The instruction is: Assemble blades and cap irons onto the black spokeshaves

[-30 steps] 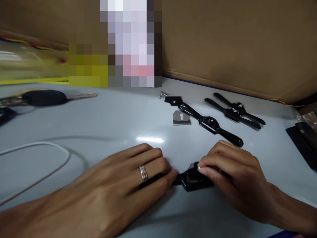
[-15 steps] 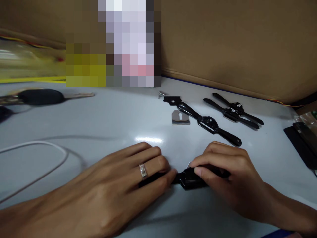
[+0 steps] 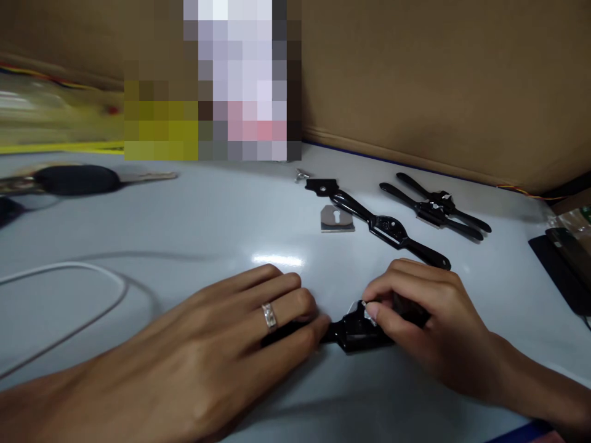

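Note:
A black spokeshave (image 3: 353,335) lies on the table between my hands. My left hand (image 3: 221,341), with a ring on one finger, is wrapped over its left handle. My right hand (image 3: 425,307) pinches a small silver thumbscrew (image 3: 370,312) at the middle of the spokeshave; its curled fingers hide the right handle. Beyond lies a loose spokeshave body (image 3: 390,231) with an open mouth. Close to it are a black cap plate (image 3: 322,187), a steel blade (image 3: 337,218) with a keyhole slot, and a small silver screw (image 3: 301,175).
Two assembled spokeshaves (image 3: 434,206) lie side by side at the back right. A dark flat object (image 3: 561,271) sits at the right edge. On the left are keys with a black fob (image 3: 76,179) and a white cable (image 3: 115,280). A cardboard wall (image 3: 443,86) stands behind.
My right finger and thumb have shifted slightly right on the spokeshave, and the silver thumbscrew now shows between them. My left hand keeps its place.

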`<state>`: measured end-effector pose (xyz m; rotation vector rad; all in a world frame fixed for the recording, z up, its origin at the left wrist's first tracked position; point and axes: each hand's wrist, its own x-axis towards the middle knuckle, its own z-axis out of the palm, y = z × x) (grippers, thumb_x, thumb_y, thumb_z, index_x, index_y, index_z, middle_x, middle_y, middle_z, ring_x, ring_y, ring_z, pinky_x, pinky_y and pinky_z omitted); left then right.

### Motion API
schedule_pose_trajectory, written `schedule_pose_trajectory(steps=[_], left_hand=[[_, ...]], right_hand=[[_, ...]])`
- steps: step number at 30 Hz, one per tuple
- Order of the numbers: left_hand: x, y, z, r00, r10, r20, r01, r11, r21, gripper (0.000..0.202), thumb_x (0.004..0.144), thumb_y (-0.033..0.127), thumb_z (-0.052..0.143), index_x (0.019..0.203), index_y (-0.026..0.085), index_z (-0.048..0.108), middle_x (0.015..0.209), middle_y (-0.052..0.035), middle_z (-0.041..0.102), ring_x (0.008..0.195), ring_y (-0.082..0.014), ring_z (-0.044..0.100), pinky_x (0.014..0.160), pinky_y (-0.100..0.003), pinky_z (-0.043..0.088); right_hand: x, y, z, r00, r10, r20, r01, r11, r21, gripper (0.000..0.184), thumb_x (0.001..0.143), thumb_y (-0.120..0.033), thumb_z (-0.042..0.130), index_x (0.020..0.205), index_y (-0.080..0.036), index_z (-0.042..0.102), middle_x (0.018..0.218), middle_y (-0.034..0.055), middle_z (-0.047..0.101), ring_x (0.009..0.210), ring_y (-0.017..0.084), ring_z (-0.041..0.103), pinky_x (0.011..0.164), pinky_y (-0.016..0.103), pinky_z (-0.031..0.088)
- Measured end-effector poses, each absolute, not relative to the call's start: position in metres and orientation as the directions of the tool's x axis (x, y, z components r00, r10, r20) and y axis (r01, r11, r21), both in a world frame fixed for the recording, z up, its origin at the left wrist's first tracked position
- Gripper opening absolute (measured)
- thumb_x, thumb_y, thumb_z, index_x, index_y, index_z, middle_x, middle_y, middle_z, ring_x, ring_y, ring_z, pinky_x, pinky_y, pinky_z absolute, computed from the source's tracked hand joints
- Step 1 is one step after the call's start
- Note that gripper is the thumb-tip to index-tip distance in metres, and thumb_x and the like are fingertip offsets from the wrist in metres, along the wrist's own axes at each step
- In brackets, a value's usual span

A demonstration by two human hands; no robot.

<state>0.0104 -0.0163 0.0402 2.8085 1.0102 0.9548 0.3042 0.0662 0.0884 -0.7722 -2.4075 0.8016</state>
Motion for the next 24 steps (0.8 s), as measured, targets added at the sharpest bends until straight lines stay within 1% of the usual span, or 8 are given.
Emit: schedule_pose_trajectory(steps=[2,4,7,12,17,20,24], left_hand=[[0.011,-0.016,0.041,0.606,0.577,0.547,0.581,-0.791,0.190,0.036,0.137,0.010,0.042,0.133,0.020,0.076,0.104,-0.0012,0.080,0.086,-0.0212,0.069,0.083,-0.043,0.055],[0.012,-0.015,0.043,0.606,0.575,0.550,0.585,-0.790,0.181,0.037,0.139,0.012,0.041,0.131,0.021,0.075,0.104,-0.0008,0.080,0.086,-0.0212,0.069,0.083,-0.043,0.055],[0.013,-0.013,0.043,0.598,0.582,0.551,0.589,-0.786,0.190,0.039,0.139,0.013,0.039,0.129,0.022,0.076,0.104,-0.0011,0.080,0.086,-0.0217,0.070,0.085,-0.044,0.055],[0.014,-0.012,0.045,0.599,0.589,0.542,0.584,-0.785,0.208,0.039,0.140,0.014,0.039,0.133,0.021,0.077,0.107,-0.0002,0.081,0.088,-0.0209,0.070,0.085,-0.044,0.055],[0.015,-0.014,0.046,0.586,0.601,0.543,0.589,-0.776,0.224,0.038,0.140,0.016,0.041,0.132,0.023,0.077,0.105,-0.0007,0.082,0.085,-0.0214,0.072,0.080,-0.045,0.055],[0.016,-0.016,0.044,0.574,0.612,0.543,0.594,-0.768,0.237,0.036,0.137,0.013,0.043,0.131,0.022,0.078,0.104,-0.0016,0.081,0.085,-0.0220,0.070,0.078,-0.046,0.055],[0.015,-0.015,0.041,0.573,0.610,0.546,0.596,-0.768,0.233,0.037,0.137,0.012,0.043,0.132,0.021,0.078,0.105,-0.0016,0.081,0.087,-0.0220,0.070,0.080,-0.047,0.054]], right_hand=[[0.305,0.065,0.087,-0.750,0.585,0.310,0.305,0.721,-0.623,0.030,0.115,-0.005,0.067,0.113,-0.017,0.094,0.089,0.0016,0.084,0.078,0.016,0.078,0.071,0.027,0.059],[0.306,0.064,0.087,-0.763,0.557,0.326,0.281,0.741,-0.610,0.033,0.117,-0.003,0.066,0.115,-0.016,0.097,0.089,0.0025,0.083,0.078,0.016,0.078,0.071,0.027,0.059],[0.307,0.065,0.086,-0.765,0.549,0.337,0.285,0.758,-0.586,0.031,0.120,-0.005,0.068,0.109,-0.015,0.095,0.089,0.0027,0.081,0.078,0.016,0.077,0.071,0.027,0.058],[0.309,0.067,0.086,-0.753,0.552,0.359,0.306,0.776,-0.551,0.030,0.124,-0.008,0.071,0.099,-0.016,0.086,0.087,0.0012,0.081,0.077,0.015,0.075,0.074,0.027,0.057],[0.308,0.060,0.088,-0.762,0.550,0.342,0.348,0.793,-0.500,0.034,0.123,-0.011,0.065,0.093,-0.018,0.079,0.082,-0.0011,0.076,0.073,0.013,0.071,0.070,0.027,0.054],[0.304,0.054,0.087,-0.754,0.549,0.361,0.383,0.813,-0.439,0.037,0.118,-0.010,0.059,0.086,-0.020,0.074,0.077,-0.0026,0.071,0.066,0.012,0.064,0.064,0.028,0.049],[0.299,0.050,0.086,-0.732,0.546,0.407,0.450,0.836,-0.314,0.041,0.113,-0.006,0.055,0.078,-0.022,0.069,0.072,-0.0028,0.065,0.064,0.013,0.058,0.062,0.032,0.044]])
